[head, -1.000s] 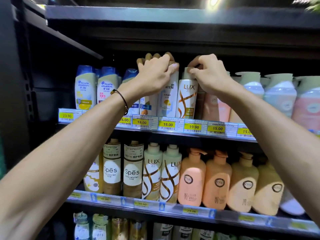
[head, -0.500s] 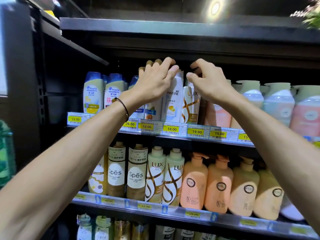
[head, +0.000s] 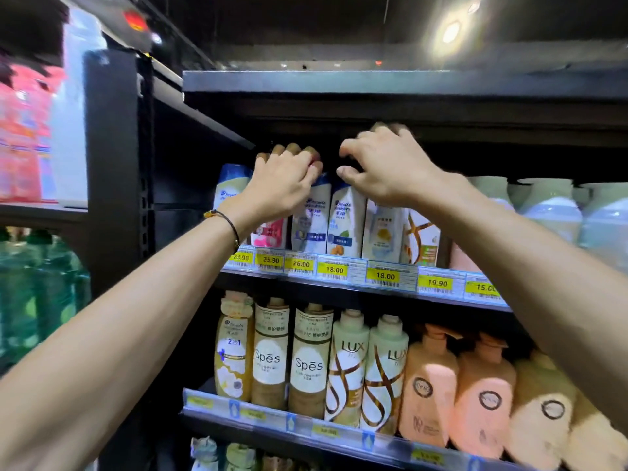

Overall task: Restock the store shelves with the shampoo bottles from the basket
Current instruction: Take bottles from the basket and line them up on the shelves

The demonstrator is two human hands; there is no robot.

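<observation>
My left fingers (head: 306, 164) are pressing together and curling down over the top of a pink-labelled shampoo bottle (head: 270, 231). Their tips are hiding behind it, so I cannot tell whether they are gripping it. Just behind my knuckles, brown caps (head: 292, 149) are poking up from the back row.

My right thumb (head: 344, 172) and forefinger are bending like a claw with a dark gap between them. That hand is blurring, so I cannot tell if it is pinching anything. My left hand (head: 282, 190) is sitting left of centre, and my right hand (head: 390, 168) is hovering just beside it, above a white shampoo bottle with a blue cap (head: 346, 222) and a yellow-labelled bottle (head: 384, 232).

The shampoo bottles are standing upright in a row on the upper shelf (head: 390, 291), across the middle of the frame, above yellow price tags (head: 334, 269). A dark cord bracelet (head: 232, 227) is circling my left wrist.

On the shelf below, Spēs bottles (head: 272, 358), Lux bottles (head: 350, 365) and peach pump bottles (head: 430, 385) are lining up. Green bottles (head: 40, 283) are showing at the left edge.
</observation>
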